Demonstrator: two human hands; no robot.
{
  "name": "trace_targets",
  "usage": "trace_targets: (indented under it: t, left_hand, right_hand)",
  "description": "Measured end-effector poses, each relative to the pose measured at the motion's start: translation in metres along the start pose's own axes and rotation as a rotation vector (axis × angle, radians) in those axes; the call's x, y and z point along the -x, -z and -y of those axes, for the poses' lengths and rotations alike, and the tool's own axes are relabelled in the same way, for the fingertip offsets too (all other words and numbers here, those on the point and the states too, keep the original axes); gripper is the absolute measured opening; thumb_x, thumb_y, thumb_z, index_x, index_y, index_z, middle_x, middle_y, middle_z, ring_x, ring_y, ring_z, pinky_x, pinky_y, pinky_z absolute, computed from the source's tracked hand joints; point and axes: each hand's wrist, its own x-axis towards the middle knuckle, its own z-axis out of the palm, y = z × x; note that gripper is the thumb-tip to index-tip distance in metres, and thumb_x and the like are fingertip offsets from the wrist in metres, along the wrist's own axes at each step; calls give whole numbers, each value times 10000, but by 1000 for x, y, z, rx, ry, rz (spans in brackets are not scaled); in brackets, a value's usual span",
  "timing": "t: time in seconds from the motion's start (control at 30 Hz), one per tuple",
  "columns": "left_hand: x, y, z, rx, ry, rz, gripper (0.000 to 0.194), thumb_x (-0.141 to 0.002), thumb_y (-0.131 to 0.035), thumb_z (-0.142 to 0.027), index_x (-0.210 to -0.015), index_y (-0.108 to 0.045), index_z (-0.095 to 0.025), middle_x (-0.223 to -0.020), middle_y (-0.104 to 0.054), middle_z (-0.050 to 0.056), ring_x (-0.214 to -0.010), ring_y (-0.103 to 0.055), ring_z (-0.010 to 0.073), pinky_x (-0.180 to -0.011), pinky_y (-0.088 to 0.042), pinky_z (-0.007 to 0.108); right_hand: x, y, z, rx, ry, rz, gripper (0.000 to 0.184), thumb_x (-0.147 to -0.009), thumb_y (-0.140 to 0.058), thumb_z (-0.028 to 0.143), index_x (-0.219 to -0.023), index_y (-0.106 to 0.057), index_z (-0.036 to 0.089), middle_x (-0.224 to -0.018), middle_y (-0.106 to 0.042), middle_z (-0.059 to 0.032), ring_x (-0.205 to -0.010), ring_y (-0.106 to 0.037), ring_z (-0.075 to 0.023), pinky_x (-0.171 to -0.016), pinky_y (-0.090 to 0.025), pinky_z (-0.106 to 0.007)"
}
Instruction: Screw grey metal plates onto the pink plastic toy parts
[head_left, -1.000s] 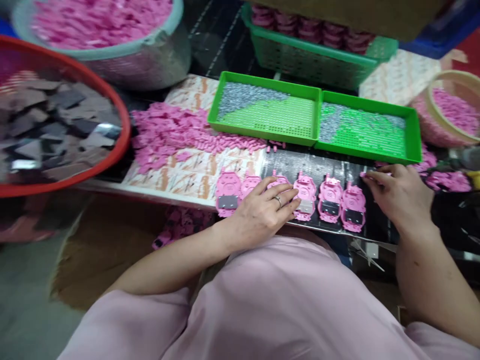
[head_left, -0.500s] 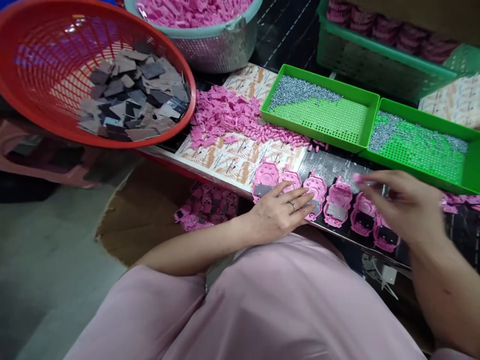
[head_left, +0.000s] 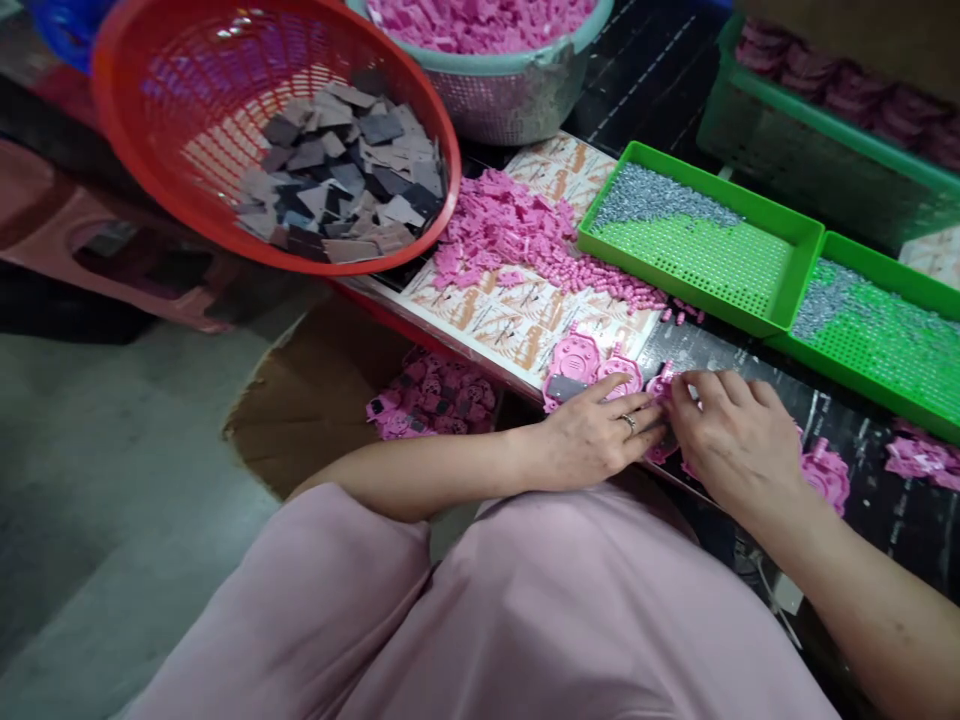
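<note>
Pink plastic toy casings (head_left: pixel 575 357) stand in a row along the table's front edge, partly covered by my hands. A flat grey plate (head_left: pixel 568 389) lies across the leftmost one. My left hand (head_left: pixel 592 435), a ring on one finger, lies over the casings with its fingers stretched out. My right hand (head_left: pixel 739 435) is closed, its fingertips together at the top of a casing beside the left fingers. The small pink plastic piece in its pinch is mostly hidden now. Another pink casing (head_left: pixel 826 475) shows right of my right wrist.
Behind the row lie a heap of pink parts (head_left: pixel 502 225) and small pink cylinders (head_left: pixel 615 280). Two green trays (head_left: pixel 787 300) hold metal screws. A red basket (head_left: pixel 450 190) holds grey plates. A pale green basket (head_left: pixel 510 65) and a cardboard box (head_left: pixel 292 400) hold pink parts.
My right hand has moved left, from above the right end of the row to beside my left fingers, lowering the small pink piece onto a casing. The view has shifted slightly.
</note>
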Motion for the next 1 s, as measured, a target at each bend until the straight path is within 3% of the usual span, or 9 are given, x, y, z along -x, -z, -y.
trace_targets:
  t: [0.17,0.3,0.4,0.5,0.63,0.8,1.0]
  left_hand:
    - [-2,-3,-5,-6,2,11,289,-979,-450,-223,-1179,-647,-157,-1228,-662,88,-1167,-592,217,-1044,-415,459]
    - [0,2,5,34,64,-64,314,-994,-441,-341,-1147,-660,-176,-1244,-655,77,-1126,-609,186,-1026,-424,415]
    - [14,17,37,-50,230,-105,253,-972,-477,-250,-1124,-668,-180,-1154,-694,62,-997,-640,172,-886,-478,361]
    - [35,33,80,-199,508,-19,241,-941,-480,-159,-1047,-697,-156,-954,-718,69,-866,-635,196,-756,-479,354]
    - [49,38,117,-287,747,60,230,-933,-508,-222,-1023,-704,-140,-910,-676,103,-922,-607,250,-739,-474,389]
    - [45,29,113,-293,823,131,236,-921,-541,-286,-901,-700,-112,-961,-658,139,-971,-594,292,-611,-448,335]
    - [37,37,93,-188,936,172,455,-879,-579,-538,-1022,-656,-114,-948,-666,137,-936,-631,298,-694,-471,365]
  right_hand:
    - [3,-6,-7,-41,37,-42,116,-877,-598,221,-913,-678,145,-916,-681,-73,-794,-549,-235,-655,-302,-357]
    - [1,-2,-19,-70,62,-55,162,-907,-559,260,-877,-698,184,-913,-703,-51,-802,-578,-247,-644,-307,-360]
    - [-6,5,-33,-179,11,-119,253,-947,-513,338,-888,-714,197,-956,-718,-45,-806,-616,-247,-619,-337,-354]
    - [-23,9,-42,-260,-26,-221,262,-942,-531,345,-905,-726,173,-939,-725,-52,-807,-650,-239,-613,-418,-344]
    - [-61,4,-35,-331,106,-274,263,-938,-532,322,-881,-739,171,-894,-729,-43,-779,-657,-219,-595,-464,-329]
    - [-96,-1,-15,-392,168,-259,217,-927,-554,301,-893,-739,193,-903,-729,-27,-792,-649,-193,-609,-453,-309]
    - [-116,-6,-2,-397,206,-136,197,-915,-547,261,-902,-731,189,-907,-724,-46,-799,-622,-199,-644,-419,-315]
